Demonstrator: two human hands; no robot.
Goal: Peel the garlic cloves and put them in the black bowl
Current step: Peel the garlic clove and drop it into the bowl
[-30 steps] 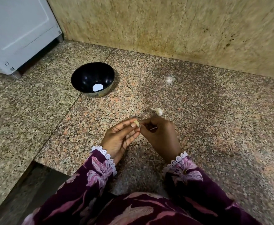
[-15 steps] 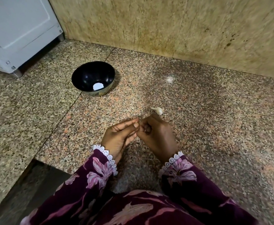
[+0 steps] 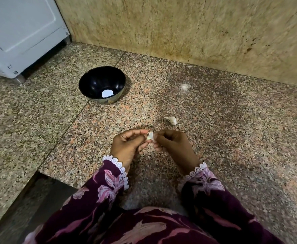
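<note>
Between the two hands, just above the granite floor, a garlic clove (image 3: 149, 135) was held, pale and partly wrapped in papery skin. The left hand (image 3: 128, 145) had its fingers curled, its grip narrow, pinching the clove from the left between thumb and fingertips. The right hand (image 3: 173, 143) was curled as well, its grip closed on the right side of the same clove or its skin; which of the two it touched could not be told from the head view. Both wrists came out of dark purple floral sleeves (image 3: 112, 184) edged with white lace. A second garlic clove (image 3: 171, 120), unpeeled, lay on the floor (image 3: 232, 138) just beyond the right hand, apart from it. Farther off and to the left stood the black bowl (image 3: 102, 84), upright on the floor, well apart from both hands; a white patch showed at its bottom, and whether that was a reflection or something lying inside could not be told. A small white speck (image 3: 185, 86) lay on the floor to the right of the bowl, near the wall. Behind ran a mottled beige stone wall (image 3: 179, 29), and a white appliance (image 3: 21, 32) stood in the far left corner. At the near left the floor dropped at a step (image 3: 44, 176).
</note>
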